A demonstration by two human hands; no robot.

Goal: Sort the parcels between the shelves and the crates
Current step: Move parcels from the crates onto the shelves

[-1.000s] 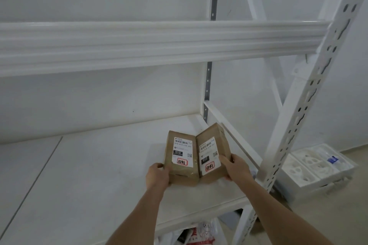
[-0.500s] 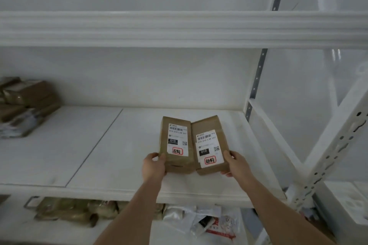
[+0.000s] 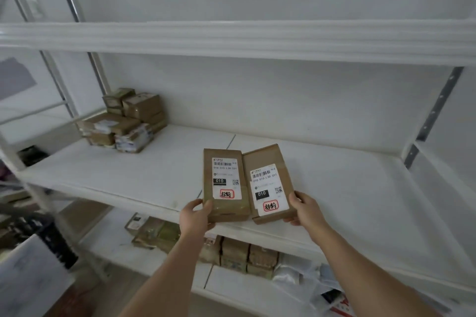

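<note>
The fingers [image 3: 207, 205] of the left hand [image 3: 195, 219] curl round the near left corner of one brown parcel [image 3: 223, 210], thumb on its top face and the rest tucked underneath. The right hand [image 3: 307, 210] grips a second brown parcel [image 3: 265, 156] at its near right corner in the same way, thumb on top and the other fingers below.

The two parcels are held side by side, long edges touching, above the front part of the middle shelf [image 3: 134, 177]. The left one sits square to the view; the right one is turned slightly clockwise. Each carries a white label with a barcode, a black block reading 010 and a red-ringed stamp.

At the far left end of the same shelf stands a stack of parcels [image 3: 126, 121], well apart from the hands. The lower shelf [image 3: 247, 293] holds more brown boxes [image 3: 244, 256] beneath the hands and pale plastic bags [image 3: 304, 278] to the right. An upper shelf [image 3: 231, 41] runs across above.
</note>
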